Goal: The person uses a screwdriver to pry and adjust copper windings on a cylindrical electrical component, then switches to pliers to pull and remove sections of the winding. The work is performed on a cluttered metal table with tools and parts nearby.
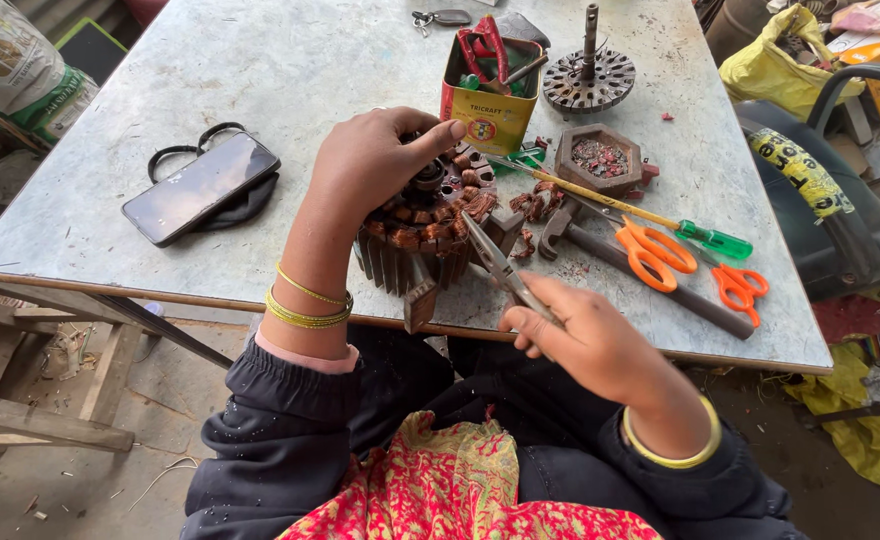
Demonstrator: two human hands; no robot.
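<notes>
Two hands work mid-frame: my left hand (375, 160) lies palm-down, clamped over the copper-wound motor stator (430, 225) at the table's (260, 70) near edge. My right hand (585, 340) grips needle-nose pliers (495, 262), their long axis slanting up-left, tips touching the stator's lower-right windings. Scissors (655, 255) lie right of centre.

Dark sleeves with gathered cuffs; 3 thin gold bangles (308, 305) on the left wrist, 1 thick yellow bangle (674, 450) on the right.
</notes>
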